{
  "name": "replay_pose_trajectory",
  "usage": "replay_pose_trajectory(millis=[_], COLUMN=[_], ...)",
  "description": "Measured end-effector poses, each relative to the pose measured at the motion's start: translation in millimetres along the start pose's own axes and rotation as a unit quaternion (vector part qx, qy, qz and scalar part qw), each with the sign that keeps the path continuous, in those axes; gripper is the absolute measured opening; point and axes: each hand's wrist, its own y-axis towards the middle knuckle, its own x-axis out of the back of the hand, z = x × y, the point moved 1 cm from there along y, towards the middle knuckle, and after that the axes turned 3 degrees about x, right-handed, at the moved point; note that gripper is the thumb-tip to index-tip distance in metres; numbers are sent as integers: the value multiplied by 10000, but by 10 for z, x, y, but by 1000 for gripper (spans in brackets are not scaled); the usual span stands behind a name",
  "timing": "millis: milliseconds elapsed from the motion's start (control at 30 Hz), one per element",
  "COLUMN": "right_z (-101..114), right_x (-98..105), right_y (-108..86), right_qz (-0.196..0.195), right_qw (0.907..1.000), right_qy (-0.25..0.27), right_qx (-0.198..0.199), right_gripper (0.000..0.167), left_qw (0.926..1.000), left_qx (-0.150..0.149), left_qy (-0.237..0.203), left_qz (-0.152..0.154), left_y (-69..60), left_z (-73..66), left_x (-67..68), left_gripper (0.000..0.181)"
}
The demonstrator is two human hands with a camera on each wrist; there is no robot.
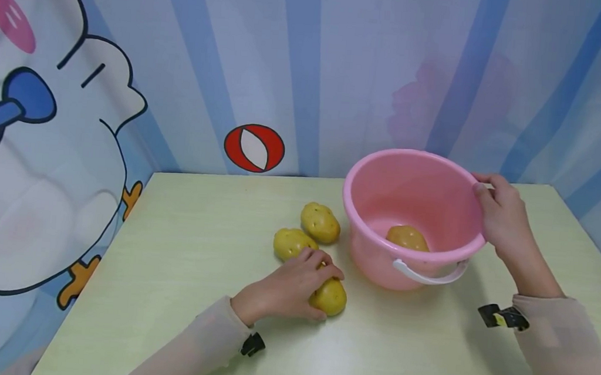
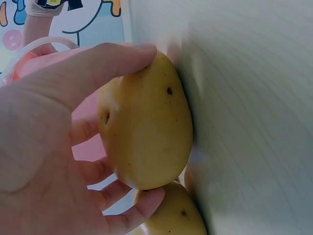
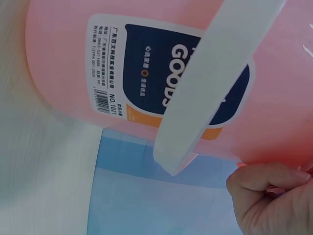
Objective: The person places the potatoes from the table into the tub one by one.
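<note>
My left hand [image 1: 298,284] grips a yellow potato [image 1: 330,297] at the table's middle, thumb on one end and fingers around the other in the left wrist view, where the potato [image 2: 146,122] appears to rest on the table. Two more potatoes lie just behind that hand: one [image 1: 291,243] close to the fingers, another [image 1: 320,222] farther back. To the right stands a pink bucket [image 1: 405,272] with one potato [image 1: 408,237] inside. My right hand [image 1: 504,218] holds the bucket's rim on its right side, thumb and curled fingers over the edge.
A white handle [image 1: 428,278] hangs down the bucket's near side, across a printed label [image 3: 146,73] in the right wrist view. The pale table [image 1: 195,250] meets a blue striped cloth backdrop [image 1: 342,67] behind. A cartoon figure [image 1: 38,220] covers the left side.
</note>
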Motion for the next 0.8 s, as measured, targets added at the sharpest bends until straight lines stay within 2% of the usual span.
replay_pose_trajectory(millis=[300, 533, 800], right_z=[-10, -1, -4], right_x=[2, -7, -1], right_y=[0, -4, -6], right_qz=[2, 12, 57], right_qw=[10000, 10000, 10000], right_qy=[53, 47, 75], right_qx=[14, 1, 20], right_gripper=[53, 53, 53], left_qw=[9997, 9998, 9997], left_qx=[-46, -11, -113], left_qy=[243, 194, 220], left_qz=[-13, 18, -32], left_y=[-14, -23, -35], left_z=[-19, -15, 8], left_x=[5, -2, -10], left_gripper=[62, 62, 64])
